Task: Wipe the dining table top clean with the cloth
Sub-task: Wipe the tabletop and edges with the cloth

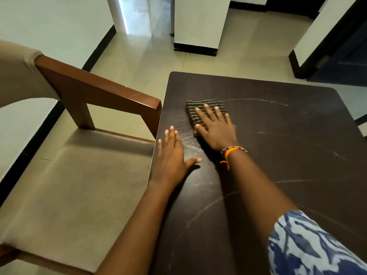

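Note:
The dark brown dining table top (288, 147) fills the right half of the view, marked with thin pale curved streaks. A folded cloth with dark and tan stripes (198, 108) lies flat near the table's far left corner. My right hand (215, 129) presses down on the cloth with fingers spread, covering its near right part. My left hand (171, 158) rests flat on the table by its left edge, fingers apart and holding nothing, a short way nearer than the cloth.
A wooden armchair (103, 92) with a beige padded seat (79, 185) stands tight against the table's left edge. Beyond the table lie pale floor tiles (248, 46), a white pillar (198, 26) and a dark door (345, 56) at the far right.

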Tool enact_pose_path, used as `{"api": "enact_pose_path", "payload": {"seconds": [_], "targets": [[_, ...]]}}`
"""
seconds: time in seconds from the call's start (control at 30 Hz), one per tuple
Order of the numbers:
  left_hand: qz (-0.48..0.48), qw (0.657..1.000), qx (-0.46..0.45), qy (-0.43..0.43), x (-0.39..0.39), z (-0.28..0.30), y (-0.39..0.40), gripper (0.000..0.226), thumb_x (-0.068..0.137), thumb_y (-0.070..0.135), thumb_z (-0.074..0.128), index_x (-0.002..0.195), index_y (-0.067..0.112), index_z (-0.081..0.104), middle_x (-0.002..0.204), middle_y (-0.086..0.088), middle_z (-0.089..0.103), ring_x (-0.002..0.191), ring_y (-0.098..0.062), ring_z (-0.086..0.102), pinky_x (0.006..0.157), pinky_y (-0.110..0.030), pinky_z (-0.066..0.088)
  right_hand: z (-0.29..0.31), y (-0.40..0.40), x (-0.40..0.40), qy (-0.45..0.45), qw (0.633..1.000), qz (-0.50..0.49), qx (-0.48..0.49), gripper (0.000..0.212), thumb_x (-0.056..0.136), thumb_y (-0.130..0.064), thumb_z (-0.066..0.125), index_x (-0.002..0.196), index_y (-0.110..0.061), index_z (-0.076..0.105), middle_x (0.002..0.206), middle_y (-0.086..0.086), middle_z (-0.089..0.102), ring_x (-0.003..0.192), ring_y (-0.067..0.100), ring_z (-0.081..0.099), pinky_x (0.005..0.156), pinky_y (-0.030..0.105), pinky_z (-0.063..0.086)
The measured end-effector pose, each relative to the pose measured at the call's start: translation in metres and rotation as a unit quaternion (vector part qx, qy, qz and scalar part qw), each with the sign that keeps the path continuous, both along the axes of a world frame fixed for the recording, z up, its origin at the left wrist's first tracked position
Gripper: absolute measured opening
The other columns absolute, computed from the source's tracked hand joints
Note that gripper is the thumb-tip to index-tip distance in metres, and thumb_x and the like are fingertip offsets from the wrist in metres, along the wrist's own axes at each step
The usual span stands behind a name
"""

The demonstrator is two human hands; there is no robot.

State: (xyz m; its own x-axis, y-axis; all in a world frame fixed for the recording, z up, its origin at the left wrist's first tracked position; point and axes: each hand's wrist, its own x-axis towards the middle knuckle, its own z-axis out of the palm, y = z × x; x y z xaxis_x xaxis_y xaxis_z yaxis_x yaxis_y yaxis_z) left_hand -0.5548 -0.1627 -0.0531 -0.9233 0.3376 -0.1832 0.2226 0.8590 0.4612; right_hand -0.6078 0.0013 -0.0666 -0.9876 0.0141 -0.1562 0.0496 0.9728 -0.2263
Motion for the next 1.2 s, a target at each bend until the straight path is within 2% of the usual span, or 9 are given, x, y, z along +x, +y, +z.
{"api": "enact_pose_path", "payload": {"seconds": [0.13,0.27,0.37,0.53,0.63,0.73,0.83,1.0,1.2], "targets": [[-0.017,0.998,-0.062,0.019,-0.049,0.002,0.001,0.112,0.075,0.069,0.044,0.143,0.0,-0.011,0.154,-0.015,-0.018,0.143,-0.025,-0.016,0.114,-0.038,-0.006,-0.001,0.068,0.004,0.008,0.987,-0.161,0.023,0.054,0.099,-0.046,0.025,0.149,-0.036,0.008,0.159,-0.004,0.001,0.146,0.024,-0.002,0.116,0.05,-0.005],[-0.034,0.997,-0.063,-0.036,-0.062,-0.013,-0.008,0.117,0.071,0.071,0.047,0.143,0.001,-0.015,0.153,-0.014,-0.021,0.142,-0.024,-0.017,0.115,-0.038,-0.002,-0.004,0.066,-0.016,-0.006,0.967,-0.254,0.006,0.055,0.099,-0.043,0.024,0.15,-0.029,0.008,0.16,0.002,-0.001,0.146,0.029,-0.008,0.116,0.049,-0.009],[-0.037,0.998,-0.048,-0.028,-0.061,-0.022,-0.008,0.115,0.073,0.07,0.046,0.143,0.002,-0.015,0.153,-0.013,-0.022,0.142,-0.023,-0.019,0.115,-0.038,-0.004,-0.007,0.023,-0.048,0.005,0.981,-0.195,0.012,0.057,0.099,-0.044,0.023,0.15,-0.027,0.005,0.159,0.003,-0.005,0.146,0.027,-0.01,0.115,0.047,-0.01],[-0.023,0.998,-0.045,-0.042,-0.067,-0.019,-0.004,0.114,0.075,0.061,0.055,0.145,0.005,-0.015,0.154,-0.011,-0.021,0.142,-0.023,-0.019,0.116,-0.04,-0.003,-0.005,-0.068,-0.101,-0.008,1.0,-0.001,-0.024,0.053,0.101,-0.042,0.018,0.15,-0.03,0.002,0.159,0.0,-0.008,0.145,0.023,-0.013,0.114,0.045,-0.013],[-0.013,0.996,-0.06,-0.069,-0.072,-0.014,0.005,0.115,0.074,0.063,0.055,0.144,0.005,-0.016,0.154,-0.013,-0.02,0.142,-0.025,-0.02,0.115,-0.039,-0.006,-0.004,-0.067,-0.11,-0.013,0.998,0.059,-0.036,0.052,0.1,-0.042,0.02,0.149,-0.034,0.006,0.159,-0.003,-0.005,0.146,0.021,-0.011,0.115,0.044,-0.012],[-0.013,0.999,-0.033,-0.023,-0.085,-0.011,0.024,0.11,0.077,0.067,0.044,0.143,0.003,-0.016,0.154,-0.013,-0.021,0.142,-0.023,-0.019,0.115,-0.037,-0.008,-0.006,-0.03,-0.116,0.004,0.999,0.043,-0.015,0.052,0.1,-0.043,0.021,0.149,-0.035,0.006,0.159,-0.004,-0.003,0.146,0.021,-0.007,0.116,0.045,-0.009],[-0.071,0.997,-0.03,-0.003,-0.102,-0.014,0.035,0.109,0.078,0.069,0.04,0.142,0.002,-0.018,0.152,-0.013,-0.026,0.14,-0.022,-0.024,0.112,-0.037,-0.012,-0.008,0.029,-0.121,0.026,0.999,-0.044,0.011,0.053,0.1,-0.042,0.022,0.15,-0.032,0.007,0.159,-0.003,0.0,0.146,0.023,-0.004,0.116,0.045,-0.006],[-0.081,0.995,-0.057,0.01,-0.11,-0.034,0.037,0.112,0.075,0.075,0.034,0.142,0.004,-0.022,0.151,-0.011,-0.028,0.139,-0.021,-0.027,0.108,-0.036,-0.019,-0.014,0.085,-0.133,0.058,0.98,-0.186,0.045,0.057,0.099,-0.035,0.025,0.15,-0.012,0.013,0.159,0.007,0.004,0.146,0.027,-0.002,0.118,0.044,-0.002],[-0.081,0.992,-0.093,0.006,-0.112,-0.034,0.039,0.101,0.083,0.064,0.037,0.143,0.003,-0.018,0.152,-0.013,-0.026,0.14,-0.025,-0.025,0.113,-0.04,-0.015,-0.014,-0.013,-0.187,0.022,0.999,-0.039,0.008,0.058,0.1,-0.037,0.023,0.151,-0.02,0.001,0.159,0.004,-0.005,0.146,0.023,-0.005,0.117,0.04,-0.004]]}}
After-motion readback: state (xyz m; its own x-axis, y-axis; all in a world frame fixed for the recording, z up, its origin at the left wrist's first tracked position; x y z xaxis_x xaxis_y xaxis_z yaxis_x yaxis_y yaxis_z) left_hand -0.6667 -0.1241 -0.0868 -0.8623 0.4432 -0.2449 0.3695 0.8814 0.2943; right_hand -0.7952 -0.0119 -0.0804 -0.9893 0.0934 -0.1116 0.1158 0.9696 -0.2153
